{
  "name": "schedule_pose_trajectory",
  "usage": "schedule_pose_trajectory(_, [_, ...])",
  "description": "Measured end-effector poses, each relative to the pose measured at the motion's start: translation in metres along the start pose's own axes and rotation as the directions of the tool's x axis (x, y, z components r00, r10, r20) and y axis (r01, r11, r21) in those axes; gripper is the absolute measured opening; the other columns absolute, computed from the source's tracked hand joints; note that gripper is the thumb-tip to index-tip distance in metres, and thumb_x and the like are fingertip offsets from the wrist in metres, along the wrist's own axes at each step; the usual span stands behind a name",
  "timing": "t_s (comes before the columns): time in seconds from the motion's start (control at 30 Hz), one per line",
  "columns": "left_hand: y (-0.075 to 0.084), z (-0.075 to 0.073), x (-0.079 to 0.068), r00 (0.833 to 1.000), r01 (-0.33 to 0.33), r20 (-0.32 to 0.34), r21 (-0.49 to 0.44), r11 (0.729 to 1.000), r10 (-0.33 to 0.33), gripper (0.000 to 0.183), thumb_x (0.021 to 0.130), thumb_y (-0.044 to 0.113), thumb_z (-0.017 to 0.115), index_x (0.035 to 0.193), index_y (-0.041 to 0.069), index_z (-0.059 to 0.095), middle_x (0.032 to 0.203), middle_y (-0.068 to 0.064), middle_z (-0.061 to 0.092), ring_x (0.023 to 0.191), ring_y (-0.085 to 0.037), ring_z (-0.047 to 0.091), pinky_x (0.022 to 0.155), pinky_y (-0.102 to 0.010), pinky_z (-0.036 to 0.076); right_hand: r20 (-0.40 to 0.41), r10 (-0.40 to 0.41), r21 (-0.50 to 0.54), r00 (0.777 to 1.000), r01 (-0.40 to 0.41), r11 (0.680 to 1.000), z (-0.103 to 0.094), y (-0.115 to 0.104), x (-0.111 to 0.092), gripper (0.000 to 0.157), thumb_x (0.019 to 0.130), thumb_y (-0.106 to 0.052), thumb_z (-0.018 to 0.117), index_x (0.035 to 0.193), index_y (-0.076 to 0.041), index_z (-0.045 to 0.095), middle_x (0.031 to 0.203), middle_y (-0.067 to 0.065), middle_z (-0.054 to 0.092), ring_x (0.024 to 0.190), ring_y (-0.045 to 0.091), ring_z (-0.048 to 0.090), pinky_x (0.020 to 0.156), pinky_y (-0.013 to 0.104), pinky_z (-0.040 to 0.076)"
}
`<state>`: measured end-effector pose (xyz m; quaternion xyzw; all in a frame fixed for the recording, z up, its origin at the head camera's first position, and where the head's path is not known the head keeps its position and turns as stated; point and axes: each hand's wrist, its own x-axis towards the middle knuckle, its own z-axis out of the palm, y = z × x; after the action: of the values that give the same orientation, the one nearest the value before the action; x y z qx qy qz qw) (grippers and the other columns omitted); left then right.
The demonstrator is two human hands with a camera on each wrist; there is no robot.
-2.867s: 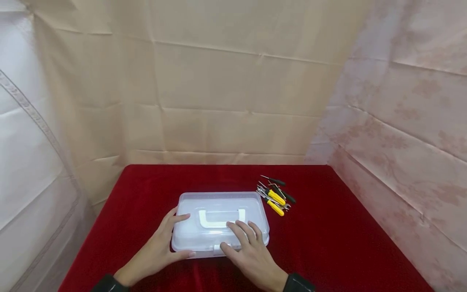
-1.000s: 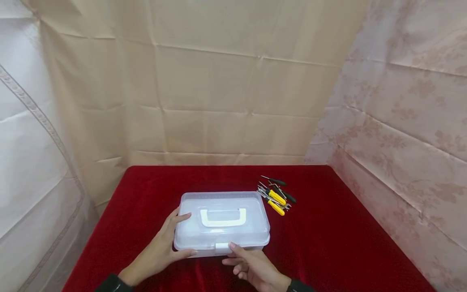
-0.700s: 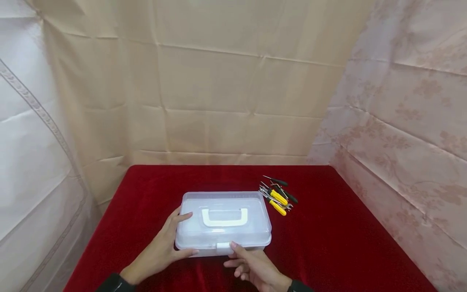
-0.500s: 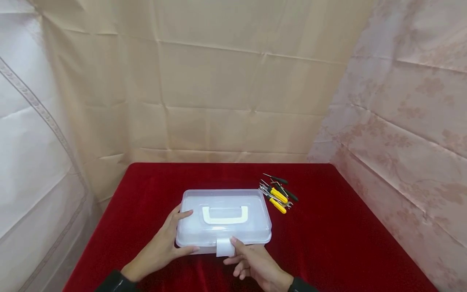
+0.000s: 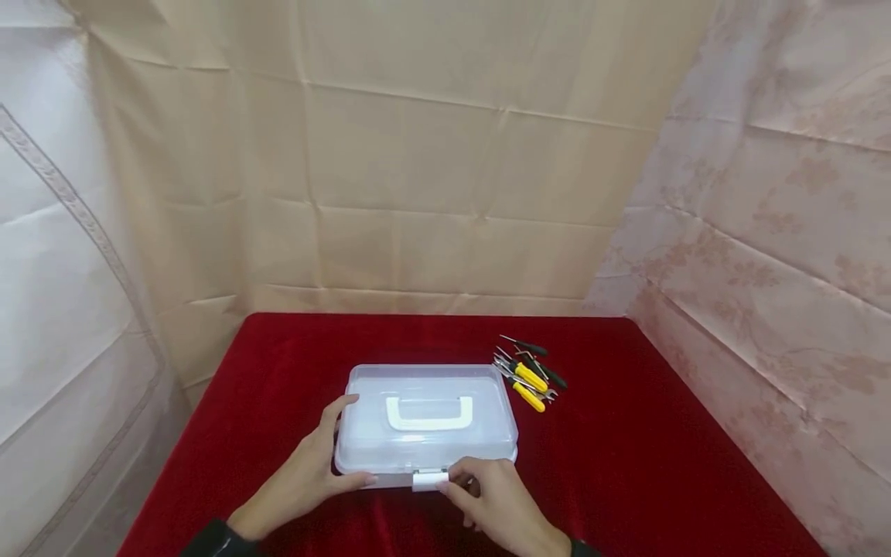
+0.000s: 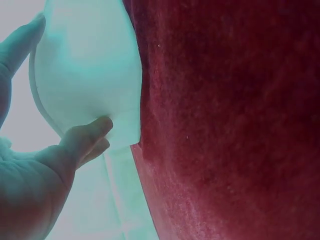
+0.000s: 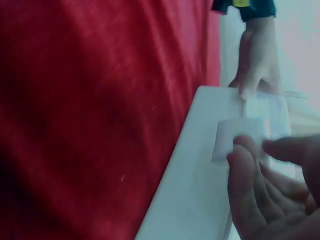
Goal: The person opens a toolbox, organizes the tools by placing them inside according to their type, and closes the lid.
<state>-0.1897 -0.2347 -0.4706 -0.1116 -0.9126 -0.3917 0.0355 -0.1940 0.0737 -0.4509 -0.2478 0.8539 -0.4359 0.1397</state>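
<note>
A translucent plastic toolbox (image 5: 362,433) with a white carry handle (image 5: 429,423) sits on the red cloth, lid down. My left hand (image 5: 295,480) holds its left end, thumb along the front and fingers at the side and lid edge. The left wrist view shows the thumb and fingertips against the box wall (image 6: 90,65). At the front, my right hand (image 5: 504,507) pinches the right edge of the white latch (image 5: 426,482) between thumb and index finger. That latch (image 7: 237,135) stands tilted out from the front in the right wrist view.
Right of the box lies a small heap of tools: yellow-handled tools (image 5: 532,377), a wrench (image 5: 550,395) and a dark-handled screwdriver (image 5: 530,348). Cloth hangings (image 5: 445,170) rise behind and at both sides of the red-covered table (image 5: 626,449).
My right hand has come down from over the lid to the latch, and its fingers have shifted round the latch's edge. The latch has swung outward. My left hand stays at the box's left end.
</note>
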Motion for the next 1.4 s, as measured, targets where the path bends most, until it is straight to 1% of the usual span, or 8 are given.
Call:
schedule_pose_trajectory(0.27, [-0.002, -0.001, -0.003, 0.999, 0.041, -0.014, -0.071, 0.997, -0.042, 0.121, 0.070, 0.045, 0.095, 0.159, 0.023, 0.017, 0.154, -0.010, 0.042, 0.130, -0.030, 0.054, 0.100, -0.046, 0.052, 0.264, -0.116, -0.411, 0.957, 0.220, 0.885, 0.009, 0.016, 0.002, 0.023, 0.095, -0.027, 0.077, 0.117, -0.022, 0.079, 0.084, -0.023, 0.068, 0.066, -0.005, 0.053, 0.065, 0.015, 0.047])
schedule_pose_trajectory(0.6, [-0.006, -0.006, -0.012, 0.998, 0.049, -0.030, -0.102, 0.994, -0.053, 0.125, 0.071, 0.048, 0.094, 0.160, 0.007, 0.017, 0.151, -0.025, 0.047, 0.128, -0.040, 0.059, 0.094, -0.045, 0.055, 0.390, 0.017, -0.453, 0.920, 0.176, 0.874, 0.010, 0.020, 0.001, 0.061, 0.096, -0.039, 0.074, 0.151, -0.026, 0.052, 0.069, -0.016, 0.057, 0.061, -0.001, 0.054, 0.063, 0.016, 0.048])
schedule_pose_trajectory(0.73, [-0.005, -0.007, -0.009, 0.999, 0.035, -0.027, -0.112, 0.993, -0.039, 0.123, 0.069, 0.043, 0.096, 0.159, 0.006, 0.022, 0.149, -0.025, 0.050, 0.125, -0.039, 0.061, 0.094, -0.044, 0.055, 0.301, 0.036, -0.455, 0.953, 0.111, 0.884, -0.012, 0.014, -0.009, 0.030, 0.096, -0.040, 0.073, 0.122, -0.025, 0.072, 0.069, -0.018, 0.058, 0.059, -0.001, 0.052, 0.061, 0.018, 0.048])
schedule_pose_trajectory(0.8, [-0.005, -0.007, -0.009, 0.999, 0.042, -0.012, -0.109, 0.993, -0.043, 0.120, 0.070, 0.043, 0.096, 0.159, 0.004, 0.025, 0.149, -0.024, 0.050, 0.124, -0.036, 0.062, 0.093, -0.041, 0.056, 0.183, -0.013, -0.503, 0.983, 0.105, 0.858, -0.027, 0.011, -0.014, 0.014, 0.095, -0.040, 0.074, 0.095, -0.026, 0.074, 0.065, -0.020, 0.055, 0.057, -0.002, 0.047, 0.057, 0.018, 0.045])
schedule_pose_trajectory(0.87, [-0.005, -0.008, -0.007, 0.999, 0.052, 0.007, -0.086, 0.995, -0.052, 0.117, 0.072, 0.045, 0.094, 0.159, 0.004, 0.027, 0.148, -0.022, 0.052, 0.122, -0.033, 0.064, 0.091, -0.040, 0.056, 0.015, -0.092, -0.587, 0.996, 0.083, 0.806, -0.042, 0.013, -0.018, 0.024, 0.093, -0.041, 0.077, 0.078, -0.027, 0.064, 0.060, -0.018, 0.047, 0.053, 0.000, 0.041, 0.051, 0.019, 0.039])
schedule_pose_trajectory(1.0, [-0.005, -0.009, -0.005, 0.998, 0.068, 0.018, -0.035, 0.997, -0.068, 0.108, 0.075, 0.050, 0.090, 0.157, 0.007, 0.035, 0.140, -0.016, 0.060, 0.116, -0.026, 0.067, 0.089, -0.038, 0.058, -0.243, -0.149, -0.625, 0.959, -0.037, 0.780, -0.062, 0.029, -0.013, 0.045, 0.078, -0.046, 0.090, 0.104, -0.022, 0.061, 0.087, -0.010, 0.060, 0.071, 0.003, 0.050, 0.059, 0.021, 0.048])
schedule_pose_trajectory(1.17, [-0.006, -0.004, -0.008, 0.999, 0.052, 0.000, -0.054, 0.997, -0.052, 0.096, 0.078, 0.051, 0.088, 0.151, 0.006, 0.045, 0.132, -0.013, 0.066, 0.111, -0.024, 0.070, 0.086, -0.038, 0.059, -0.200, -0.050, -0.467, 0.979, -0.050, 0.883, -0.063, 0.059, -0.001, 0.108, 0.073, -0.047, 0.092, 0.157, -0.016, 0.032, 0.145, 0.006, 0.055, 0.117, 0.019, 0.060, 0.095, 0.041, 0.055])
schedule_pose_trajectory(1.4, [-0.001, 0.005, -0.015, 0.999, -0.016, -0.028, -0.056, 0.998, 0.015, 0.088, 0.084, 0.059, 0.078, 0.147, 0.005, 0.049, 0.125, -0.009, 0.070, 0.102, -0.014, 0.071, 0.082, -0.033, 0.059, -0.285, -0.117, -0.454, 0.951, -0.026, 0.891, -0.056, 0.067, -0.008, 0.092, 0.081, -0.042, 0.088, 0.155, -0.008, 0.045, 0.146, 0.009, 0.058, 0.127, 0.029, 0.061, 0.100, 0.050, 0.051])
